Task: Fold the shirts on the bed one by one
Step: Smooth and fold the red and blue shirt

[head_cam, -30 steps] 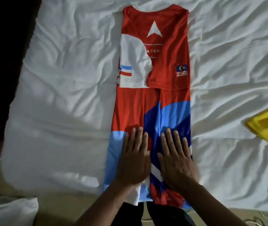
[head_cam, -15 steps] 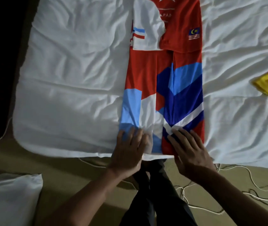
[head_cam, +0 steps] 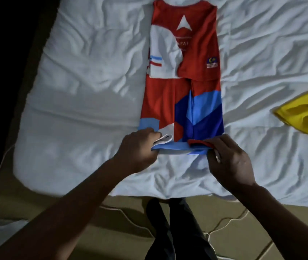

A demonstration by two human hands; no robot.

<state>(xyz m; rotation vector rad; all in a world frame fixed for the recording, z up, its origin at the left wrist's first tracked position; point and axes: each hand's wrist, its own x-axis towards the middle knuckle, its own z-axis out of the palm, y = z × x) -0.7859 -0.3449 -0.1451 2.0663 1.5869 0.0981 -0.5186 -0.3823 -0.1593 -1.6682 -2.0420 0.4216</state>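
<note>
Whereas both hands lay flat on the lower part of the shirt a moment ago, pressing it smooth, in the head view they now grip its bottom hem. The shirt [head_cam: 168, 94], red with blue and white panels, lies lengthwise in the upper centre of the frame on the white bed [head_cam: 83, 81]. Its sides and sleeves are already folded in, making a narrow strip. The hem [head_cam: 177, 147] has been lifted and turned up toward the collar, so its underside shows. The smoothing looks finished and the bottom-to-top fold seems to be starting. The left hand [head_cam: 138, 149], centre left, has its fingers curled round the left corner of the hem. The right hand [head_cam: 230, 162], centre right, pinches the right corner between thumb and fingers. A yellow garment [head_cam: 306, 115] lies at the right edge, well apart.
</note>
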